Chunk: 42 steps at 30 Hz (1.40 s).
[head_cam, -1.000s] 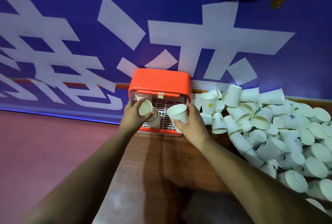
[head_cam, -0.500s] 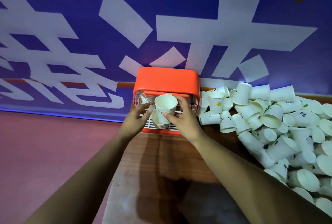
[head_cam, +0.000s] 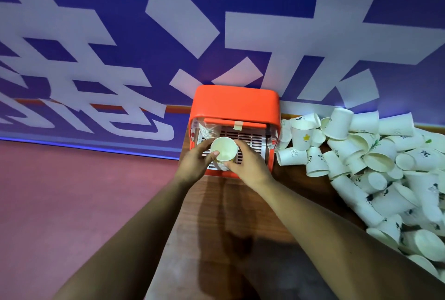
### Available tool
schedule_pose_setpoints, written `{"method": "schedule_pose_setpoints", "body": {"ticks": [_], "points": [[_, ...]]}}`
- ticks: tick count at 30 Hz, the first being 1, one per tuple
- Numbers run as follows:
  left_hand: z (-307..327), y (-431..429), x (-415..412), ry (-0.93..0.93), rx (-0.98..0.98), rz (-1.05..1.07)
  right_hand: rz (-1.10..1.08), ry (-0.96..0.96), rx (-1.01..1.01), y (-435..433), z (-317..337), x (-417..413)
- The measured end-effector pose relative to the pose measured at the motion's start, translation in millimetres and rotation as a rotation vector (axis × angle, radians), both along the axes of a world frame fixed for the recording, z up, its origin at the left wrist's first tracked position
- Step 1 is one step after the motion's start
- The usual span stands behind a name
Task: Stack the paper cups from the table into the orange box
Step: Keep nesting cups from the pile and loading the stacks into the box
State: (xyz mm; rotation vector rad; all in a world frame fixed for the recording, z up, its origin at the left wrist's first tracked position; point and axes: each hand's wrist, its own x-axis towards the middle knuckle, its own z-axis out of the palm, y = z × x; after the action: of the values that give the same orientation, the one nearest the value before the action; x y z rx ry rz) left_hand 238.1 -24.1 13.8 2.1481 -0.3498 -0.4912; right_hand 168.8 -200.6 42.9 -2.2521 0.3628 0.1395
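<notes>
The orange box (head_cam: 234, 101) stands at the table's far end against the wall, its front open over a white slatted floor. Both hands hold a short stack of white paper cups (head_cam: 224, 151) just inside that opening. My left hand (head_cam: 196, 161) grips the stack from the left, thumb at the top cup's rim. My right hand (head_cam: 249, 163) grips it from the right and below. Another nested stack of cups (head_cam: 208, 130) lies in the box's back left corner. A large heap of loose paper cups (head_cam: 366, 155) covers the table to the right.
The wooden table (head_cam: 216, 227) runs from the box toward me; its left edge drops to a reddish floor (head_cam: 72, 203). A blue wall banner (head_cam: 168, 34) with big white characters rises right behind the box. The cup heap fills the table's right side.
My right hand carried its cup leftward and set it into the cup in my left hand. Both hands now hold the joined stack, lower inside the box opening.
</notes>
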Motion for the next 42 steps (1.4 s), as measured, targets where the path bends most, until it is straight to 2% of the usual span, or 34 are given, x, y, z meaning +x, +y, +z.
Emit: {"method": "schedule_pose_setpoints", "body": {"ticks": [8, 11, 13, 17, 19, 22, 26, 28, 32, 37, 42], "points": [[-10.9, -6.1, -11.1, -0.104, 0.072, 0.079, 0.034, 0.078, -0.018, -5.7, -10.6, -10.5], [-6.9, -7.7, -21.2, -0.137, 0.093, 0.183, -0.005, 0.11, -0.026, -23.0, -9.0, -21.1], [-1.4, -11.2, -33.6, -0.165, 0.078, 0.23, -0.03, 0.102, -0.055, -43.1, -8.0, -34.3], [12.9, -38.6, -62.1, -0.253, -0.018, 0.116, -0.099, 0.087, -0.215, -104.7, -8.0, -69.7], [23.8, -59.0, -70.9, -0.346, -0.051, 0.18, -0.182, 0.113, -0.291, -139.0, -7.7, -86.4], [30.6, -91.1, -75.0, -0.461, -0.021, 0.301, -0.312, 0.136, -0.294, -182.1, -12.2, -108.2], [28.9, -128.3, -95.3, -0.541, -0.013, 0.028, -0.342, 0.182, -0.292, -210.3, -20.5, -122.9], [24.4, -141.3, -94.4, -0.577, 0.021, 0.0, -0.353, 0.177, -0.311, -219.6, -24.8, -127.9], [-4.9, -142.9, -67.6, -0.427, 0.159, 0.109, -0.296, 0.199, -0.408, -234.0, -35.4, -130.5], [-42.6, -129.4, -31.6, -0.099, 0.461, 0.023, -0.164, 0.216, -0.437, -227.0, -48.9, -106.3], [-57.9, -133.0, -11.8, -0.16, 0.594, 0.047, -0.147, 0.271, -0.448, -216.9, -65.0, -86.3]]}}
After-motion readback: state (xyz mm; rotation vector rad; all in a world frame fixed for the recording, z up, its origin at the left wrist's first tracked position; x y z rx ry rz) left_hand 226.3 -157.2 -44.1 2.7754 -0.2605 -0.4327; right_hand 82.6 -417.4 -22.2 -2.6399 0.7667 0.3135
